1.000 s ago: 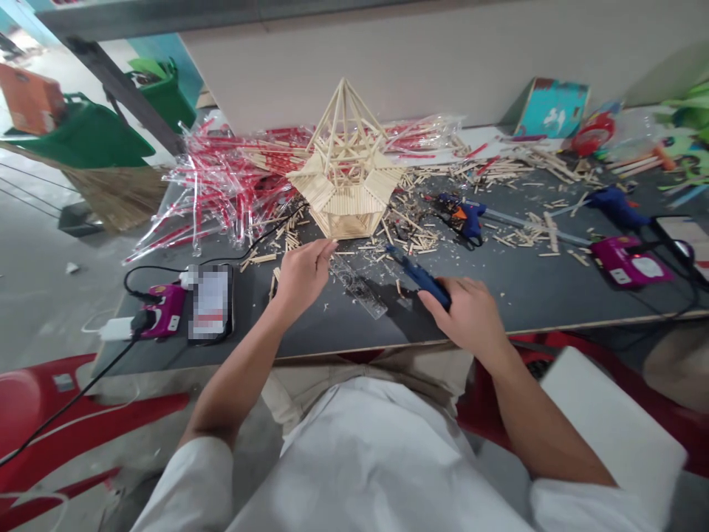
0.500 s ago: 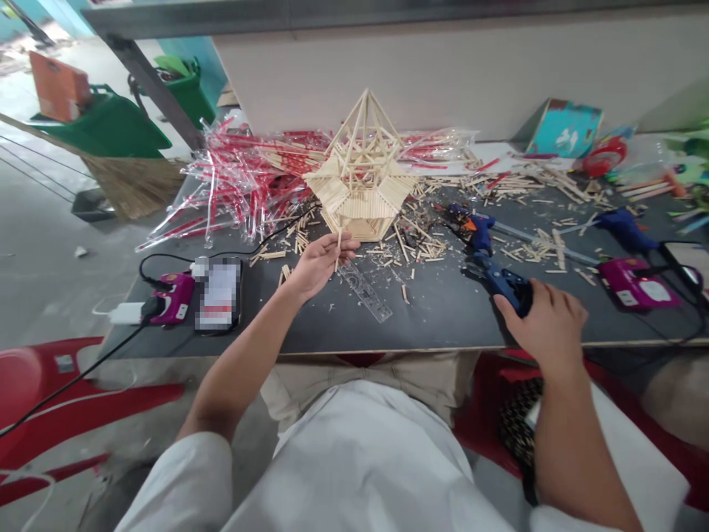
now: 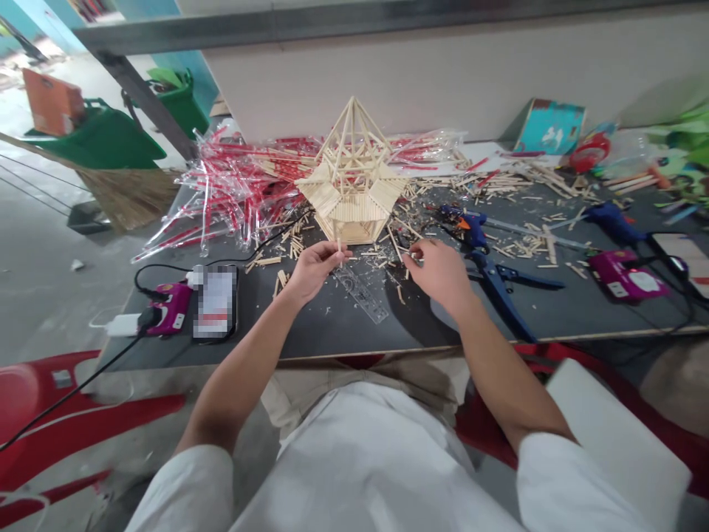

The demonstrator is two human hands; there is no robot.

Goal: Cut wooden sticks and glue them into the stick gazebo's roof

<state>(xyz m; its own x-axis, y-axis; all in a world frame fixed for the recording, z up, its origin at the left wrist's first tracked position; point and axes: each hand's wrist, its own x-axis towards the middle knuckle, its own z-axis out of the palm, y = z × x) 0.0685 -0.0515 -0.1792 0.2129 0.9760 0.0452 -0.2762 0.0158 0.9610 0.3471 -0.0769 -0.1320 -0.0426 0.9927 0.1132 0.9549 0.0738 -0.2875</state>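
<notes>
My left hand (image 3: 311,270) is closed in a pinch on a short wooden stick (image 3: 339,247), held upright just in front of the wooden stick model house (image 3: 351,185). My right hand (image 3: 439,272) hovers over the dark table (image 3: 343,325) to the right of a clear ruler (image 3: 362,293), fingers curled at a small piece of stick near the scraps. Blue cutting pliers (image 3: 501,284) lie on the table just right of that hand, let go.
Clear and red stick wrappers (image 3: 233,185) pile up at the back left. A blue glue gun (image 3: 468,224) lies right of the model, another (image 3: 612,216) farther right beside a purple device (image 3: 628,267). A phone (image 3: 215,301) and purple device (image 3: 166,309) sit at left. Stick offcuts litter the table.
My right hand carried the blue pliers to the right, put them down, and came back toward the middle near the scraps. My left hand stayed by the model with its stick.
</notes>
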